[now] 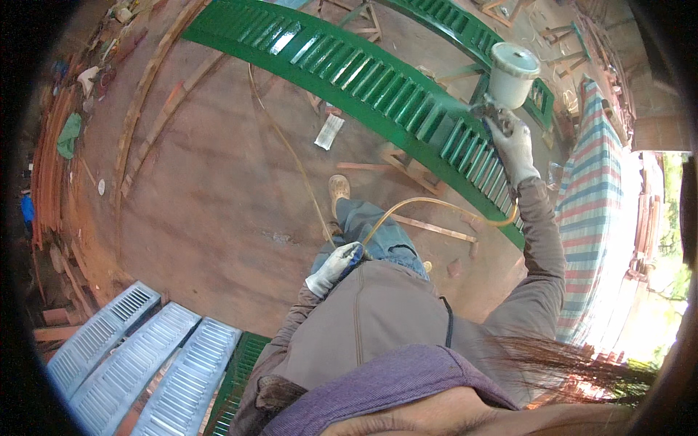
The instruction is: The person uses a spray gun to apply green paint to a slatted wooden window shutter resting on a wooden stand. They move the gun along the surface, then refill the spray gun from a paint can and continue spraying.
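My right hand (515, 147), in a white work glove, is closed around a paint spray gun (513, 78) with a whitish cup on top. The gun is over the right part of a long green louvered shutter (349, 70), which looks wet and glossy. A faint haze shows beside the gun's front. From my right wrist a thin yellowish air hose (429, 200) loops down to my waist. There my left hand (334, 269), gloved in white and blue, is closed on the hose. The hose runs on across the floor toward the shutter's underside.
Another green shutter (452, 27) lies behind on wooden supports. Several pale blue-grey louvered shutters (138, 363) stand at the lower left. A striped tarp (590, 218) hangs at the right. Timber stacks (49, 167) line the left edge, and long boards (154, 91) lie on the floor.
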### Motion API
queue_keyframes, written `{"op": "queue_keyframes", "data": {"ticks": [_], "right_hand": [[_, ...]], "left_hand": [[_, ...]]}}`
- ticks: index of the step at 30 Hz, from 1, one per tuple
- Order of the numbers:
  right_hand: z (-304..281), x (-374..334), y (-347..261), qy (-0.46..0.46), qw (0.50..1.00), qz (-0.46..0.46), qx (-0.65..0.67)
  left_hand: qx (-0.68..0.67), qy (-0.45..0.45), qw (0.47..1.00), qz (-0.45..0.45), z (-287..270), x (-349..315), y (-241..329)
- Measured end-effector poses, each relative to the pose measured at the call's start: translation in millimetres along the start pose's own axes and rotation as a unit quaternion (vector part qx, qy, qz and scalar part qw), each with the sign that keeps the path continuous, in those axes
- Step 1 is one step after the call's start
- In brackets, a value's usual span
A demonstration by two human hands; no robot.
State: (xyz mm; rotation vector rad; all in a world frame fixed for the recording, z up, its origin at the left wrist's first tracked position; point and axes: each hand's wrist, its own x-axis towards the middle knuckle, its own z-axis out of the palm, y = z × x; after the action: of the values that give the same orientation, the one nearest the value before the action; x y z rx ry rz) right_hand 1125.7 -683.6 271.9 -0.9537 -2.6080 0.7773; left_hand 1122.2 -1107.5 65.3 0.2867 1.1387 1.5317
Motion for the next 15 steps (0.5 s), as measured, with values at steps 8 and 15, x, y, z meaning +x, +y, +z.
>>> {"op": "queue_keyframes", "data": {"ticks": [8, 15], "right_hand": [[-19, -43, -2, 0.037, 0.998, 0.01, -0.049], [-33, -71, 7, -0.133, 0.981, 0.057, 0.125]], "left_hand": [[-0.099, -0.027, 0.994, -0.024, 26, -32, -30], [-0.047, -0.038, 0.998, -0.011, 40, -43, -24]]}}
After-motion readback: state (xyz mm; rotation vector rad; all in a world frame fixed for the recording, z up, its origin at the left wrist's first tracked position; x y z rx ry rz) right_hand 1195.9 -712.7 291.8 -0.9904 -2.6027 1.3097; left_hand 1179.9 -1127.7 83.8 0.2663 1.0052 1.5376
